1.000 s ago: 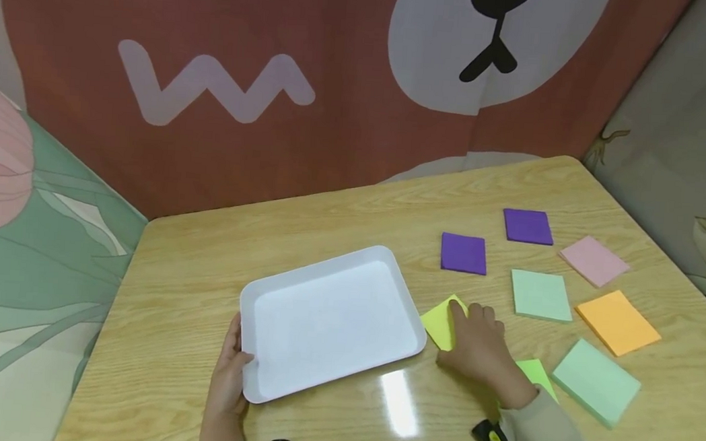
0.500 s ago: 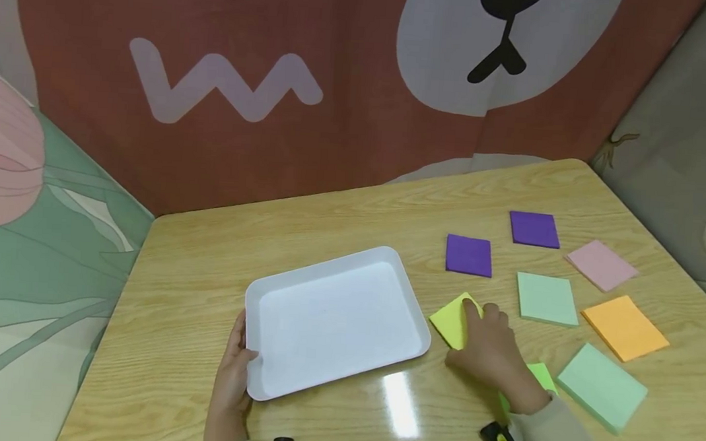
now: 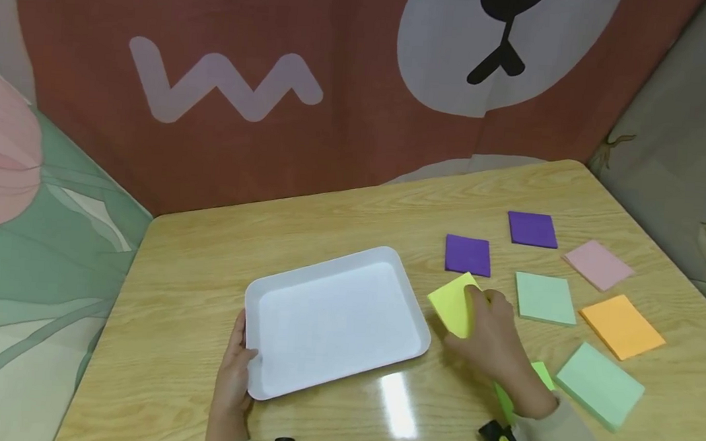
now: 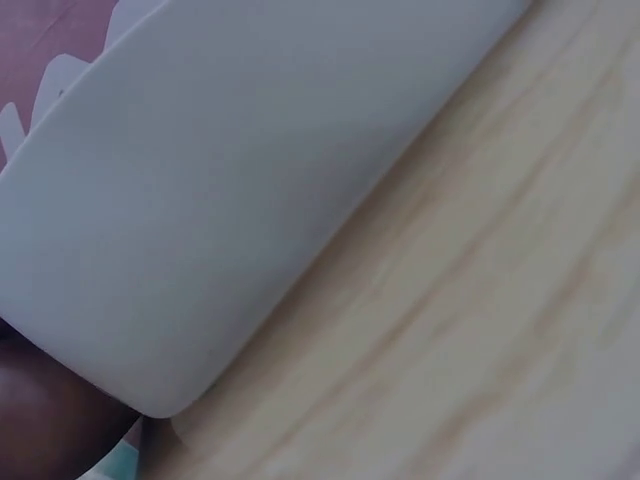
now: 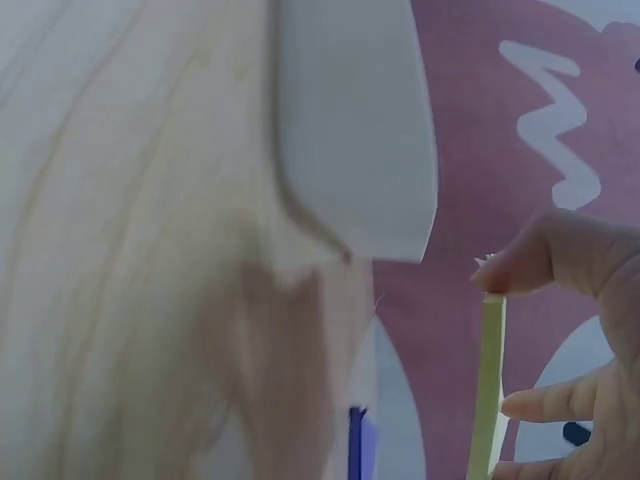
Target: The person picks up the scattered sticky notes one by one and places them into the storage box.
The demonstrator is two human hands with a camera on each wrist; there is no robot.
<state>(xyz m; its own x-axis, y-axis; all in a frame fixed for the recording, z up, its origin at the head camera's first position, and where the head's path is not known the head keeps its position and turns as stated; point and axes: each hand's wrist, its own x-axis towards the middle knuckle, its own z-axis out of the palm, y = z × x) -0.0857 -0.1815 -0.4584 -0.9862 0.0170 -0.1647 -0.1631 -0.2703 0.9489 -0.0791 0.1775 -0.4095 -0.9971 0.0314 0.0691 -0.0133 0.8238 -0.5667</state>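
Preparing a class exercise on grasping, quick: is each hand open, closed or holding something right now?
Left hand: holding the white tray by one end.
Right hand: pinching the yellow square between thumb and fingers.

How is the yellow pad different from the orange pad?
The right hand holds the yellow pad up off the table; the orange pad lies flat on it. The hand partly covers the yellow pad, but the orange pad shows whole. Both look like thin, flat pads.
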